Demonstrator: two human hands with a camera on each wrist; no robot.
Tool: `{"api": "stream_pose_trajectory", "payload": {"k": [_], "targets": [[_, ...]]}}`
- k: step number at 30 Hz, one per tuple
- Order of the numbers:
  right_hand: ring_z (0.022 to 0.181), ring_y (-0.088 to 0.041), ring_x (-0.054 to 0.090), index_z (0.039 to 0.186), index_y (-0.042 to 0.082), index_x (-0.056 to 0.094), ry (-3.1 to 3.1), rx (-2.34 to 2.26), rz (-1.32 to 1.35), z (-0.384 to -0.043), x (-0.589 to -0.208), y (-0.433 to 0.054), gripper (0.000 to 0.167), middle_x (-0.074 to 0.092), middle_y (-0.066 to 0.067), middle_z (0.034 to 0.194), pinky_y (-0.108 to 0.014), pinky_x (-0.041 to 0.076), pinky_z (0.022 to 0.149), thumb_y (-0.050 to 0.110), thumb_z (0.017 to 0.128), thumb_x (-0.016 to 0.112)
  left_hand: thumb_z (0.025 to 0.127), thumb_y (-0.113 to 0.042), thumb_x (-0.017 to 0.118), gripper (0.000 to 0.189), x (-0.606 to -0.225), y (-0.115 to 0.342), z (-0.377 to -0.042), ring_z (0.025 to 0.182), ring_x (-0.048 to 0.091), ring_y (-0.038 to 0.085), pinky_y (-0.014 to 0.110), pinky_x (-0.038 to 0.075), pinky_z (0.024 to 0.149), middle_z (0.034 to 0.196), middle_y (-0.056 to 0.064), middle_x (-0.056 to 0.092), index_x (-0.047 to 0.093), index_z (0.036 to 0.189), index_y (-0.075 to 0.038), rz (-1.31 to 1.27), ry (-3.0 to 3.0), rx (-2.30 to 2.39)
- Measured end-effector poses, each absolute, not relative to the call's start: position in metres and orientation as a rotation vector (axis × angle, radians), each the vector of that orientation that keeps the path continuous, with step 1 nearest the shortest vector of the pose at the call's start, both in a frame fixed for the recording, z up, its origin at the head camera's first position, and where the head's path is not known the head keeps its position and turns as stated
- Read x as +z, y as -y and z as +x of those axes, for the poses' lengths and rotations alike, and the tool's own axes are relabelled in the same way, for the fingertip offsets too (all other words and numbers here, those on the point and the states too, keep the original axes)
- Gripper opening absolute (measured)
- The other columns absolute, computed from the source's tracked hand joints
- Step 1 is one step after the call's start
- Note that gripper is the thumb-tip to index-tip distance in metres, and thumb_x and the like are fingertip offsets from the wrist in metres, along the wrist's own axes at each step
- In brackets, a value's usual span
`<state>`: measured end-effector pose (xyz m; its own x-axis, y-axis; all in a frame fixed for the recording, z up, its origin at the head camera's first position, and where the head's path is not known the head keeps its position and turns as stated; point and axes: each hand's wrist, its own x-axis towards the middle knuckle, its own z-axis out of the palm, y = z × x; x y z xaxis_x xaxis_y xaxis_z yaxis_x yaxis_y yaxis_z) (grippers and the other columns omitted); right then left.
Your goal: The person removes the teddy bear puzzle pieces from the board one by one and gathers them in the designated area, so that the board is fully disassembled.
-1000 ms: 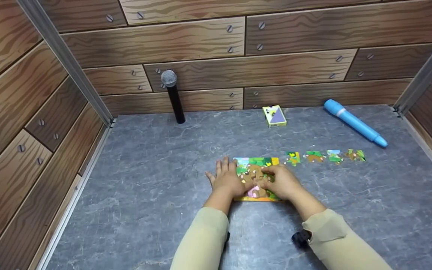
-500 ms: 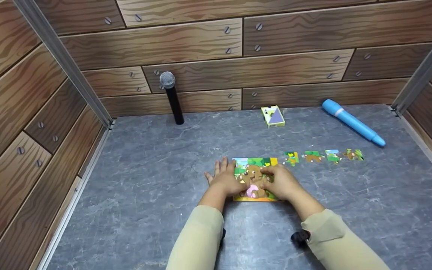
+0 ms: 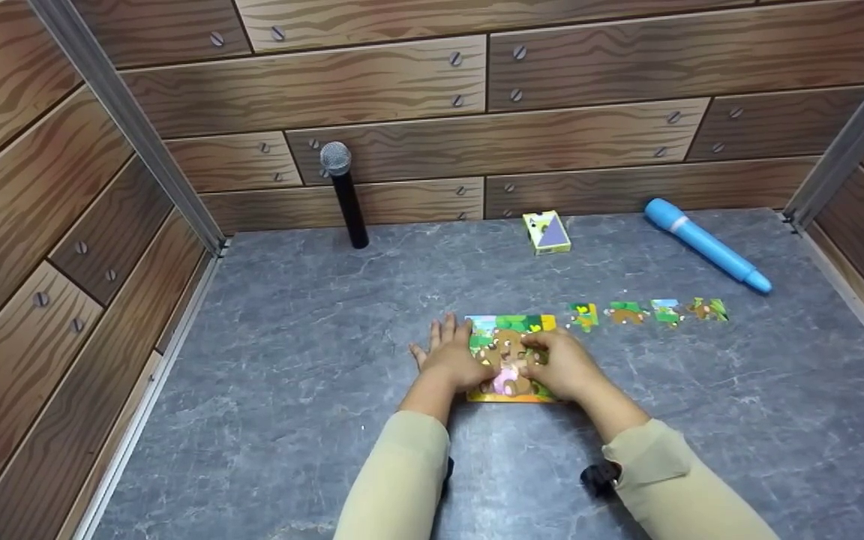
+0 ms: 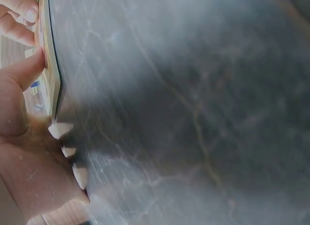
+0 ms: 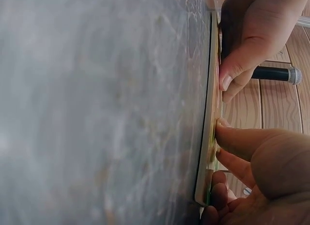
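A bear picture puzzle point(image 3: 511, 398) lies flat on the grey table, its pieces joined in a frame. My left hand point(image 3: 451, 364) lies across its left side, fingers stretched past the edge onto the table and thumb pressing the picture. From the right, my right hand point(image 3: 571, 366) touches the bear with thumb point(image 5: 237, 138) and index fingertip a little apart; its other fingers bend down at the board's edge. Seen edge-on in the left wrist view, the board point(image 4: 54, 82) has the left thumb point(image 4: 30, 70) against its face. The palms hide both sides of the picture.
Loose puzzle pieces point(image 3: 628, 313) lie in a row right of the board. Farther back are a card box point(image 3: 548, 233), a blue pen-shaped tube point(image 3: 709, 246) and a black microphone point(image 3: 349, 202) near the wall. Wood-patterned panels point(image 3: 402, 82) enclose the table.
My left thumb has drawn slightly left, uncovering more of the bear's middle. The right hand keeps its place, and the loose pieces have not moved.
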<state>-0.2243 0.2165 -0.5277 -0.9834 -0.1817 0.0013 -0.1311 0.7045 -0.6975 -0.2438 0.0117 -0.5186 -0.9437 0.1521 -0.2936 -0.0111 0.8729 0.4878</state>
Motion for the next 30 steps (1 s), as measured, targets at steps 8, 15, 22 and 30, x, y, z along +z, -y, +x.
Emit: {"api": "stream_pose_trajectory", "payload": {"k": [8,15,22,30], "targets": [[0.12,-0.046,0.06,0.126,-0.003,0.072,-2.846,-1.204,-0.232,-0.223,-0.528,-0.215,0.046,0.064,-0.023,0.124,-0.061,0.045,0.107,0.004,0.083,0.085,0.089,-0.045,0.078,0.093,-0.518,-0.013,-0.243,0.163,0.0,0.034,0.073,-0.004,0.122,0.178,0.01,0.011,0.035,0.168,-0.02,0.099,-2.733,0.703],[0.108,-0.038,0.063,0.127,0.001,0.072,-2.877,-1.241,-0.209,-0.223,-0.533,-0.211,0.047,0.066,-0.021,0.118,-0.057,0.05,0.099,0.001,0.081,0.084,0.088,-0.046,0.078,0.094,-0.519,-0.012,-0.243,0.163,0.0,0.034,0.073,-0.003,0.122,0.178,0.009,0.011,0.034,0.168,-0.021,0.095,-2.737,0.718],[0.097,-0.03,0.063,0.128,0.002,0.072,-2.879,-1.252,-0.193,-0.221,-0.531,-0.207,0.05,0.066,-0.014,0.105,-0.052,0.054,0.089,-0.004,0.08,0.083,0.088,-0.046,0.079,0.096,-0.521,-0.012,-0.242,0.163,-0.001,0.035,0.073,-0.006,0.122,0.178,0.009,0.01,0.034,0.168,-0.02,0.096,-2.736,0.734],[0.091,-0.027,0.061,0.127,0.002,0.071,-2.95,-1.19,-0.213,-0.219,-0.527,-0.203,0.048,0.063,-0.012,0.101,-0.05,0.054,0.084,-0.009,0.08,0.079,0.086,-0.047,0.081,0.097,-0.521,-0.012,-0.242,0.163,0.0,0.035,0.074,-0.004,0.121,0.178,0.009,0.011,0.035,0.167,-0.02,0.11,-2.745,0.731]]}}
